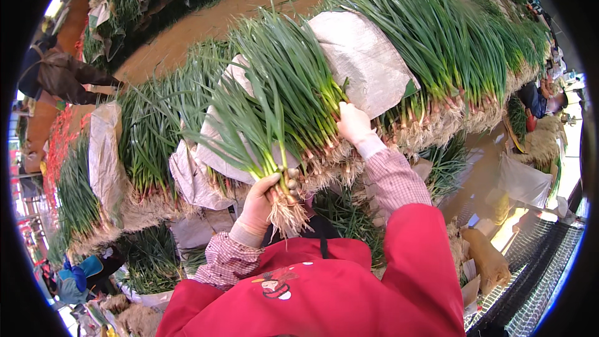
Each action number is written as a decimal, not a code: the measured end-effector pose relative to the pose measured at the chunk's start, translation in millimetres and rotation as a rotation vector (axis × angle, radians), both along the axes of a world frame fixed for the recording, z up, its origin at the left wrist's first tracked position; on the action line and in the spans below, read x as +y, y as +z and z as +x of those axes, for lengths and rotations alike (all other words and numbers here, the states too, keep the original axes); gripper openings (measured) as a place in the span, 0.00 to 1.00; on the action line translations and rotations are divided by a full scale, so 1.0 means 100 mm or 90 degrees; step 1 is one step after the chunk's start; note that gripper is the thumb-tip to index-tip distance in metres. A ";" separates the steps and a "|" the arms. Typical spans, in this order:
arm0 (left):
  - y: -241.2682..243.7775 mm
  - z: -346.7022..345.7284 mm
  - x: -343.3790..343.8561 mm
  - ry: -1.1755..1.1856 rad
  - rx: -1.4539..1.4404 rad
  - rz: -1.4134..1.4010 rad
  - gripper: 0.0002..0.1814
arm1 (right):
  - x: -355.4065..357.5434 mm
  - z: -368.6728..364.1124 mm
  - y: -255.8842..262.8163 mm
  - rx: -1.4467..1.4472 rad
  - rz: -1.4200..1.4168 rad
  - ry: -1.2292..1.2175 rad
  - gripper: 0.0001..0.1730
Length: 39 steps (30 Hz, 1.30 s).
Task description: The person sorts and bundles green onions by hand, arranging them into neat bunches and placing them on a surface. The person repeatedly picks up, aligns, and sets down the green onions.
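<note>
My left hand is closed around the lower stems of a small bunch of green garlic plants. Their pale roots hang below the fist and their leaves fan to the upper left. Farther right, my right hand grips stems at the right side of a larger row of the same plants; how many it holds is hidden. This row leans against a whitish woven sheet, with its roots towards me. Another pale sheet lies partly under the leaves behind my left hand.
Dense rows of plants continue to the right, and more plants line the left. A person in dark trousers stands at upper left. A person in blue is at lower left, another person at far right. Black netting lies lower right.
</note>
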<state>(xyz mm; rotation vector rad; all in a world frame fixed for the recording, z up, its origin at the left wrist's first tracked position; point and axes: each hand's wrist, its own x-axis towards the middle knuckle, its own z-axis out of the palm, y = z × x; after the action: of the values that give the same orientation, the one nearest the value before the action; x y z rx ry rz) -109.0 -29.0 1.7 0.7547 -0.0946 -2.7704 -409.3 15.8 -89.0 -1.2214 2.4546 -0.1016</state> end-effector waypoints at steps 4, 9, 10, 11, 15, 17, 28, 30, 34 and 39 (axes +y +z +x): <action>-0.04 0.04 0.01 0.001 -0.028 0.005 0.17 | -0.26 -0.19 0.42 -0.238 0.049 -0.136 0.18; -0.15 0.19 0.03 0.049 -0.064 0.049 0.16 | -0.34 -0.42 0.42 -0.176 0.009 0.021 0.29; -0.16 0.19 0.03 0.033 -0.061 0.024 0.17 | -0.30 -0.27 0.34 -0.081 0.015 0.018 0.33; -0.16 0.15 0.01 0.016 -0.045 0.022 0.18 | -0.27 -0.16 0.19 0.015 0.021 0.015 0.37; -0.19 0.14 0.04 -0.007 -0.075 -0.001 0.21 | -0.34 -0.12 -0.16 0.039 0.027 -0.057 0.50; -0.19 0.15 0.05 -0.003 -0.104 -0.031 0.21 | -0.31 -0.10 -0.21 -0.127 0.020 -0.151 0.45; -0.29 0.10 0.04 -0.035 -0.098 -0.004 0.18 | -0.33 -0.29 -0.06 -0.208 0.009 -0.084 0.20; -0.28 0.16 0.00 -0.041 -0.117 -0.002 0.19 | -0.37 -0.31 0.48 -0.379 -0.017 -0.123 0.13; -0.24 0.21 -0.02 -0.004 -0.136 -0.025 0.21 | -0.05 -0.77 1.63 -0.677 -0.217 -0.111 0.07; -0.30 0.22 -0.02 -0.024 -0.130 -0.016 0.19 | 0.26 -1.24 1.57 -0.457 -0.085 0.043 0.12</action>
<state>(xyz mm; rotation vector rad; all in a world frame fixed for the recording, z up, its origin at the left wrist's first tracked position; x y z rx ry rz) -86.6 -30.6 -28.4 1.0361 -0.1850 -2.7131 -533.3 41.4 68.3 -1.0729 1.7989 -0.5834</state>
